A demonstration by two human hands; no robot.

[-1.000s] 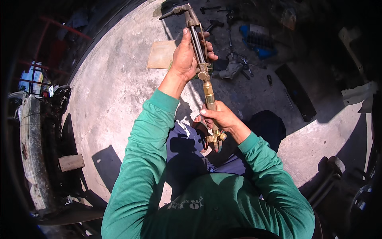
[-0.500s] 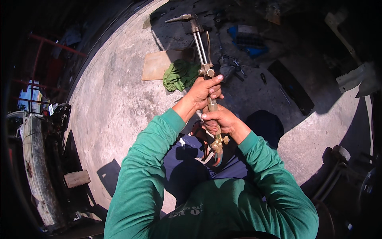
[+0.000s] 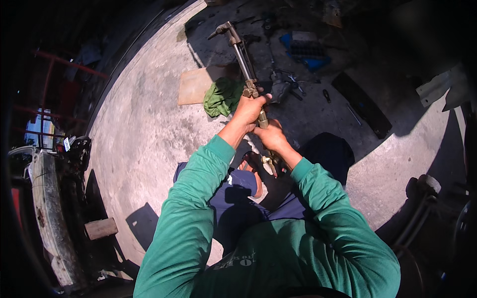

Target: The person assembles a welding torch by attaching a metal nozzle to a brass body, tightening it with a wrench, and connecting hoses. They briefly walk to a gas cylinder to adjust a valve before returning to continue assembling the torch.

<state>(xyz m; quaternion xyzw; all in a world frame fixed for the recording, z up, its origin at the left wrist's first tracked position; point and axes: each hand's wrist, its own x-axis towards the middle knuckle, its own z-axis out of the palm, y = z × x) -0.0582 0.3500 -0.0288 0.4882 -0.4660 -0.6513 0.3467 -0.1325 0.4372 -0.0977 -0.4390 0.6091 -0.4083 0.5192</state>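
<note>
Both my hands grip one cutting torch (image 3: 242, 58), held up in front of me with its angled nozzle at the far end, tipped to the left. My left hand (image 3: 248, 112) wraps the torch body just below the upper valve. Closer to me, my right hand (image 3: 272, 135) is closed around the handle, touching the left. Brass fittings (image 3: 268, 161) at the handle's near end show below my right hand, partly in shadow. A crumpled green cloth (image 3: 220, 98) lies on the ground just left of the torch, overlapping a tan board (image 3: 193, 85).
A blue case (image 3: 310, 51) and several loose tools (image 3: 295, 83) lie in shadow ahead. A long dark plate (image 3: 361, 106) is on the floor to the right. A wood block (image 3: 101, 228) and a long worn metal part (image 3: 49, 213) stand left. Bent sheet metal (image 3: 437, 89) is far right.
The torch has rolled in my hands and its nozzle head has shifted left and a little nearer. My left hand has moved slightly down and left; both hands still hold it.
</note>
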